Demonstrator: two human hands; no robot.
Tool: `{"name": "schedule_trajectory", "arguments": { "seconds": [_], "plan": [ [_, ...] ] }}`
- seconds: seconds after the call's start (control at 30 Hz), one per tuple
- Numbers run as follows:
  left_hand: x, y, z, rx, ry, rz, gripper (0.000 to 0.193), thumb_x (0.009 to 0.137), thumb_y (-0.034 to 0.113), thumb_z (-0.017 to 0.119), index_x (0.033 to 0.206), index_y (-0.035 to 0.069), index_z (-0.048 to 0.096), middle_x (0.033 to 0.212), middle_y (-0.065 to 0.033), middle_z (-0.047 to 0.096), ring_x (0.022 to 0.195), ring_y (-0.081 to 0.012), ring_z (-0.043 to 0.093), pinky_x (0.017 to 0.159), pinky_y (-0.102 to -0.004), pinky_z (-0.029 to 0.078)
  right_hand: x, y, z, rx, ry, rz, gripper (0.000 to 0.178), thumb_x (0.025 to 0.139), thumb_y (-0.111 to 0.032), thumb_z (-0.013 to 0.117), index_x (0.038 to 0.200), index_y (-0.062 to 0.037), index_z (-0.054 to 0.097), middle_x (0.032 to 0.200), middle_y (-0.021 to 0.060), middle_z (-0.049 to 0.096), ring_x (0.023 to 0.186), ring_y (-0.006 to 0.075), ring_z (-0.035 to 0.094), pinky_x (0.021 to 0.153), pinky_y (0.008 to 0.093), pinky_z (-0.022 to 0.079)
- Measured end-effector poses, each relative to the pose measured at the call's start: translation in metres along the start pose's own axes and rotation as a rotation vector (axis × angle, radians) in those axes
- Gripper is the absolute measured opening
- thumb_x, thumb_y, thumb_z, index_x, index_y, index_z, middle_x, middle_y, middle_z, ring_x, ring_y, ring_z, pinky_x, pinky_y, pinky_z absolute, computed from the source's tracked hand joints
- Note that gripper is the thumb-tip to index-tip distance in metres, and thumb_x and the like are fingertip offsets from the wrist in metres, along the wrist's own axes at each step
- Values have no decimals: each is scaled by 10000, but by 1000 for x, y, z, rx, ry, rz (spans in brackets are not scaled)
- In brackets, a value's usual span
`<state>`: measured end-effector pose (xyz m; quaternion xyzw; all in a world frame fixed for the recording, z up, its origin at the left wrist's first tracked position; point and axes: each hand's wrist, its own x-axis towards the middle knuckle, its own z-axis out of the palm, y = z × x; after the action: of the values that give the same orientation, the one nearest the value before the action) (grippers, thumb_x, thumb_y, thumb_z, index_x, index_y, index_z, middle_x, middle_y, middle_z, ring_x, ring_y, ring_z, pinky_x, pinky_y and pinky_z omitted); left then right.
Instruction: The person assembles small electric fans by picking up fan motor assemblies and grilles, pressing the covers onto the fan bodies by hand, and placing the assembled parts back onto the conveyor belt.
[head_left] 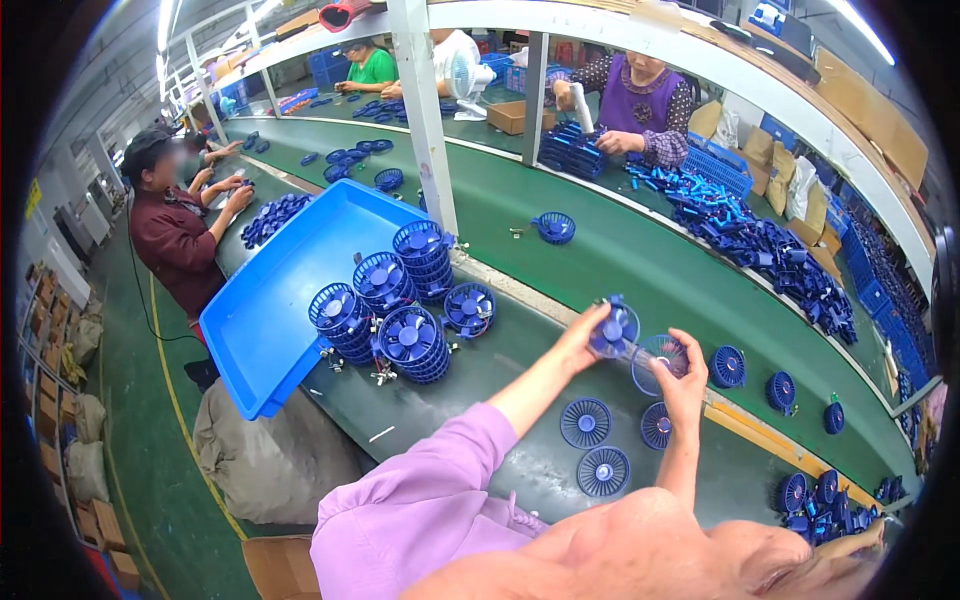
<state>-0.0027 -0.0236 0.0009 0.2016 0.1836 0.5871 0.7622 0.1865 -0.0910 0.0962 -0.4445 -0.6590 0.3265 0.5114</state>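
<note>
A brown cardboard box [512, 116] sits open on the far side of the green belt, near a white post. More brown boxes [880, 120] lie flat on the high shelf at the top right. Small brown boxes [45, 310] stand in rows on the floor at the far left. One brown box corner [280, 568] shows at the bottom, beside the purple sleeve. A small yellow sign [33, 199] hangs on the left wall.

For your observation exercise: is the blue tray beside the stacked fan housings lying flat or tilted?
Tilted: the blue tray overhangs the table edge, its near corner dipping below the stacked fan housings.
</note>
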Motion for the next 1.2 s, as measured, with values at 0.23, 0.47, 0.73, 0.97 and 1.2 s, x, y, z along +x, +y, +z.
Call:
{"name": "schedule_trajectory", "arguments": {
  "seconds": [0.23, 0.47, 0.73, 0.97, 1.2],
  "plan": [
    [-26, -27, 23, -212, -230, -190, 417, 982, 416, 447, 1247, 105, 529, 1205, -102, 589, 1137, -243, 560, 976, -461, 451, 2, 17, 24, -397, 82, -297, 548, 711, -81, 748, 1224, -63, 556, 1147, 153, 545, 1064, 336, 550, 910, 390, 451],
    [-23, -26, 28, -112, -2, -40, 279, 992, 238, 465, 1226, 94, 515, 1165, -82, 590, 1085, -213, 578, 947, -414, 485, 3, 12, 27, -481, -39, -273, 736, 641, -127, 777, 1315, -68, 490, 1279, 157, 469, 1193, 346, 450, 1011, 429, 383],
    [-32, -19, 51, -13, -53, 58, 299, 943, 280, 587, 1164, 79, 566, 1090, -38, 625, 1005, -140, 604, 897, -313, 499, 2, 30, 29, -410, -124, -322, 992, 715, -613, 672, 1436, -36, 308, 1399, 221, 385, 1297, 395, 369, 1062, 467, 325],
    [-27, -33, 47, -91, 44, 110, 230, 976, 338, 509, 983, 121, 586, 907, 7, 615, 817, -103, 595, 744, -275, 506, 0, 42, 35, -229, -250, -217, 932, 841, -724, 412, 1430, -10, 301, 1450, 211, 340, 1347, 359, 332, 1104, 426, 261],
    [-35, -39, 61, 180, 180, 294, 339, 1006, 333, 446, 1233, 85, 490, 1121, -20, 540, 1026, -93, 522, 888, -273, 443, -1, 38, 40, -279, -209, -237, 839, 884, -635, 422, 1426, -9, 293, 1435, 208, 354, 1329, 355, 362, 1090, 425, 279]
  ]
}}
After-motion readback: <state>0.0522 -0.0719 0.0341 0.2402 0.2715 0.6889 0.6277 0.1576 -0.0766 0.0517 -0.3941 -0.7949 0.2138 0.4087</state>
